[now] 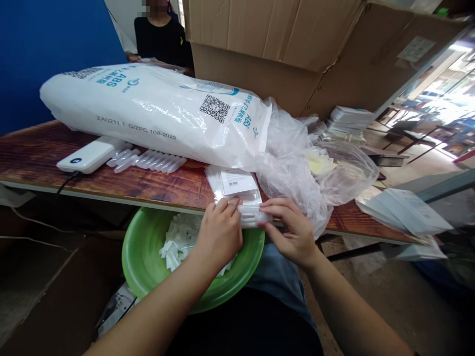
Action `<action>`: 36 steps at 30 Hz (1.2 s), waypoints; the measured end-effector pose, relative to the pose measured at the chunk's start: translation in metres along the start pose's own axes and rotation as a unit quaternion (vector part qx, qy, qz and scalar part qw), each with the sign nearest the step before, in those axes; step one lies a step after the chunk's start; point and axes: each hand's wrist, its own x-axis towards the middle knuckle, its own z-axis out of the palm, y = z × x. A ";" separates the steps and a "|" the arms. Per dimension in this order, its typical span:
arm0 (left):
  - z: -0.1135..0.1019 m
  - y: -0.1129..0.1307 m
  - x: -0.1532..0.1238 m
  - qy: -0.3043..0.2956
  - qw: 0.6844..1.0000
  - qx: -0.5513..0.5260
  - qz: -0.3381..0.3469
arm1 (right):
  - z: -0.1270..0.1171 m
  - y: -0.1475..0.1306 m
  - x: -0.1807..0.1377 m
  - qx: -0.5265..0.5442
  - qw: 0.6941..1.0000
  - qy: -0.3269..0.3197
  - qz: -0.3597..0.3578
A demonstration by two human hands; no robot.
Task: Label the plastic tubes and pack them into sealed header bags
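Observation:
At the table's front edge, a few translucent white plastic tubes (251, 215) lie sideways between my two hands. My right hand (293, 231) pinches their right end between thumb and fingers. My left hand (220, 229) is closed at their left end, by the near edge of a clear plastic bag; its fingertips are partly hidden. The bag belongs to a small stack of clear bags with a printed white card (240, 181) on top, just beyond my hands. Below my left forearm, a green basin (138, 257) holds many small white pieces.
A large white ABS sack (156, 109) lies across the table (33, 153). More tubes (156, 160) line up beside a white device (91, 154) with a cable. Crumpled clear plastic (297, 178) and stacked cards (411, 210) are at right. Behind are cardboard (256, 69) and a person (163, 42).

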 end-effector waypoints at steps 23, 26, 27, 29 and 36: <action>-0.001 -0.004 0.002 -0.002 0.995 -0.094 -0.021 | 0.042 0.030 0.025 -0.362 0.926 0.043 -0.101; -0.004 -0.005 0.002 -0.013 0.995 -0.096 -0.025 | 0.027 0.023 0.020 -0.383 0.915 0.084 -0.092; -0.005 -0.005 0.002 -0.019 0.995 -0.097 -0.026 | 0.023 0.020 0.018 -0.381 0.916 0.091 -0.090; -0.006 -0.004 0.003 -0.027 0.995 -0.095 -0.028 | 0.017 0.015 0.013 -0.362 0.924 0.081 -0.091; -0.008 -0.002 0.001 -0.029 0.996 -0.083 -0.021 | 0.025 0.015 0.019 -0.176 0.979 -0.034 -0.097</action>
